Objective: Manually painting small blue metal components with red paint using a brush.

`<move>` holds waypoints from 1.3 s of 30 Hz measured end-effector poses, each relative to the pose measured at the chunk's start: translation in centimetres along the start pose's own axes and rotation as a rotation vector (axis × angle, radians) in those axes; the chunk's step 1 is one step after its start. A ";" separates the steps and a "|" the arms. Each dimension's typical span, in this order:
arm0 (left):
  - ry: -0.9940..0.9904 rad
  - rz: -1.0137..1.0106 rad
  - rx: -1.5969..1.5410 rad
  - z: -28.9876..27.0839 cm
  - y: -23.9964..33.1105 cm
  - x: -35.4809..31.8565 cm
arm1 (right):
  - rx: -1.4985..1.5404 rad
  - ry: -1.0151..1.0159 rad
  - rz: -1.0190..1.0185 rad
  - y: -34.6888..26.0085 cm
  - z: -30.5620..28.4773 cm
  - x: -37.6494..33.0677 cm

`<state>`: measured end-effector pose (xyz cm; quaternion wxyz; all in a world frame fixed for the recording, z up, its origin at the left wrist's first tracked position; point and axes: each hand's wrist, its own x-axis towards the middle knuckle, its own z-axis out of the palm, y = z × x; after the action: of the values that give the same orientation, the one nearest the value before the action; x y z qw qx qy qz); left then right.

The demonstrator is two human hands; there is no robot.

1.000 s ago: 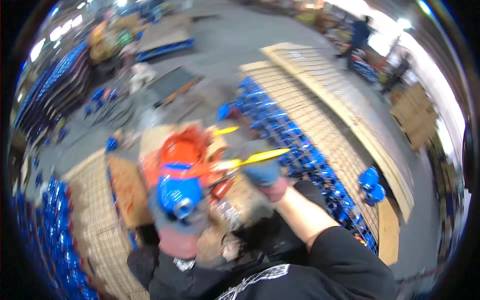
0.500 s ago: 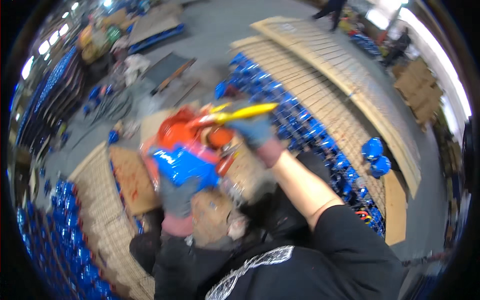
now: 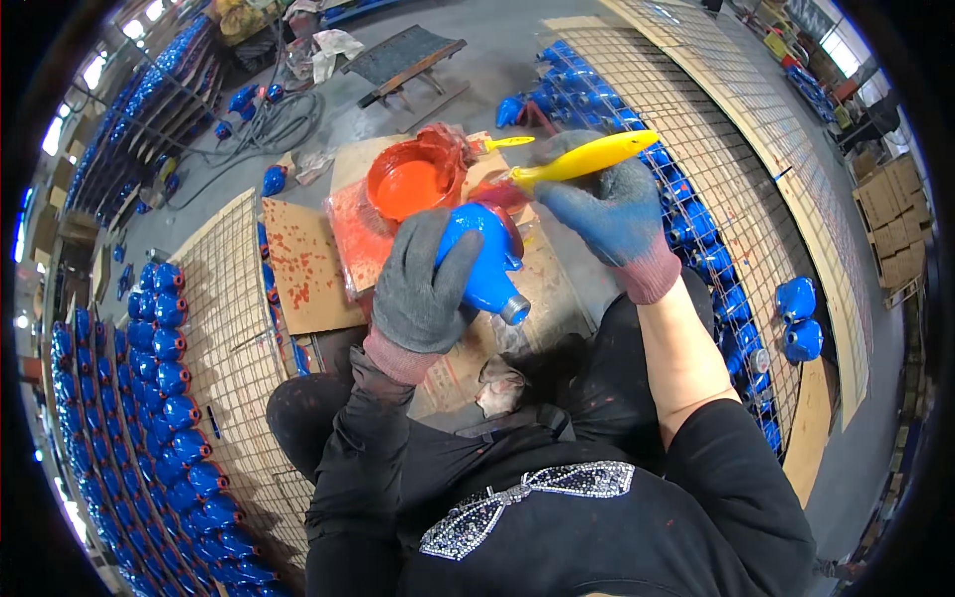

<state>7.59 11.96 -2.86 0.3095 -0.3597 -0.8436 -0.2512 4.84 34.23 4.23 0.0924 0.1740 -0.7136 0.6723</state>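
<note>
My left hand (image 3: 423, 284), in a dark grey glove, grips a blue-painted metal casting (image 3: 489, 261). The casting has a round body and a short pipe end that points toward my lap. In my gloved right hand (image 3: 615, 217) is a paintbrush (image 3: 587, 157) with a yellow handle. Its red-coated bristles are at the casting's far rim, which looks red; whether they touch I cannot tell. Just beyond my left hand stands a pot of red-orange paint (image 3: 406, 187), its rim crusted with paint. A second yellow-handled brush (image 3: 509, 142) lies by the pot's right side.
Paint-spattered cardboard (image 3: 306, 267) lies left of the pot. Mesh racks flank me, with rows of blue castings (image 3: 174, 398) on the left and more blue castings (image 3: 711, 264) along the right. Two blue castings (image 3: 799, 320) sit apart at far right. A small dark stand (image 3: 410, 62) is ahead.
My left hand has brought the blue casting up and to the right, away from beside the pot. The brush has moved right, from over the pot to the casting's rim. The view has steadied.
</note>
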 end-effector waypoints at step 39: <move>0.574 -1.213 -2.299 -4.8 -2.0 -0.6 | 0.159 -0.064 -0.369 2.6 3.0 -0.1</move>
<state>8.08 7.35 -0.43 -0.1629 0.0810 -0.0839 -0.9797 4.24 31.31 1.51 0.1772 0.3297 -0.6170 0.6922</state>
